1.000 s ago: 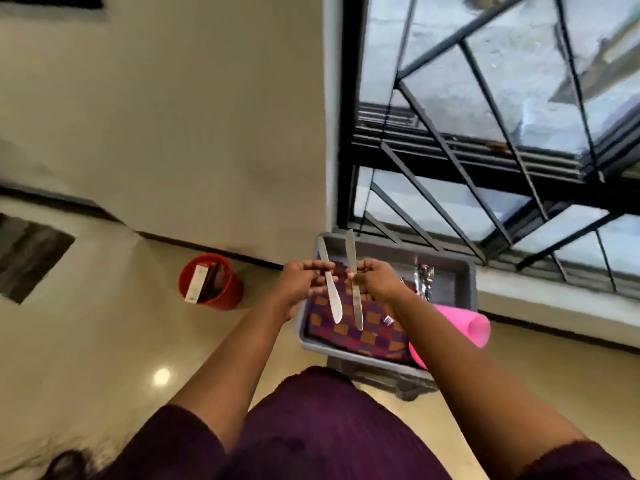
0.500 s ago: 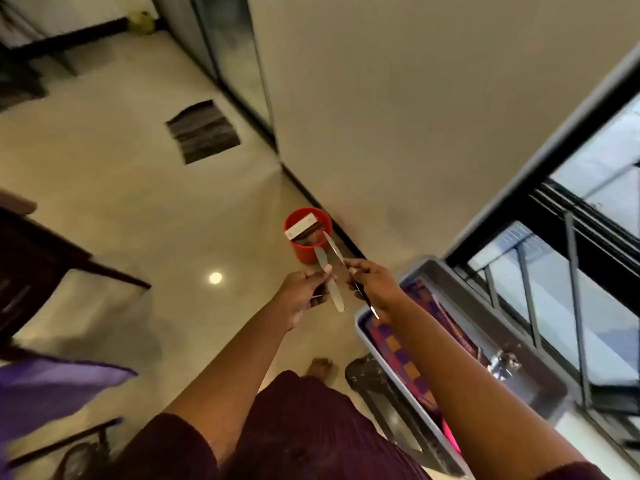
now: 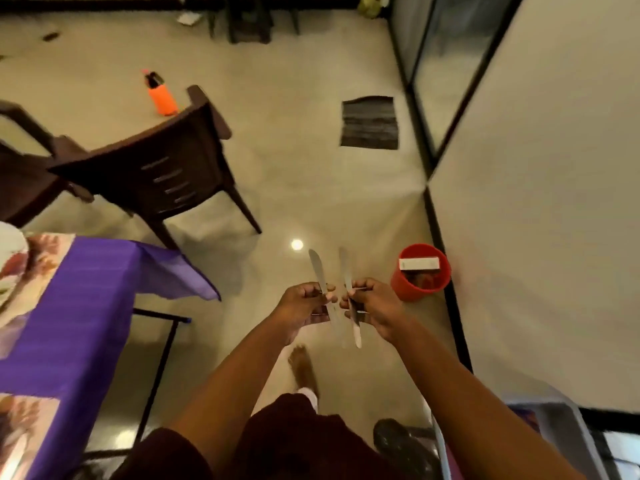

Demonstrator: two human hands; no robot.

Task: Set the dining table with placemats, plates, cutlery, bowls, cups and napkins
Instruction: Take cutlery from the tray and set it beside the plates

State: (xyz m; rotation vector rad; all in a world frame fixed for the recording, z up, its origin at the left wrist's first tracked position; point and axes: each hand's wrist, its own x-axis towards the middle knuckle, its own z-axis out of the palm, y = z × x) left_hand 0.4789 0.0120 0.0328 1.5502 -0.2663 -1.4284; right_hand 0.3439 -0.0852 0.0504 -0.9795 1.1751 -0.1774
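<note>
1. The left hand (image 3: 304, 306) pinches one knife (image 3: 322, 282) between thumb and curled fingers. The right hand (image 3: 372, 304) pinches a second knife (image 3: 348, 292) the same way. Both knives hang in mid-air over the bare floor, well apart from the table (image 3: 79, 306), blades pointing away from the body.
2. Risk: each knife is held by a light pinch near its middle, so a slip while walking would probably drop it toward the bare foot (image 3: 303, 367) just below.
3. Risk: the two hands sit just beside each other, so the blades could knock together and twist loose.
4. Risk: the dark chair (image 3: 166, 171) stands near the table's corner and could catch a hip or arm on the approach.
5. Count: two knives, one per hand. Two placemats (image 3: 38, 268) show on the purple cloth, the nearer one cut off by the frame. One plate rim seems to sit at the far left edge, though blur makes that uncertain.
6. Elsewhere: one red bucket (image 3: 420, 271) by the wall and one grey tub (image 3: 557, 427) at lower right.
</note>
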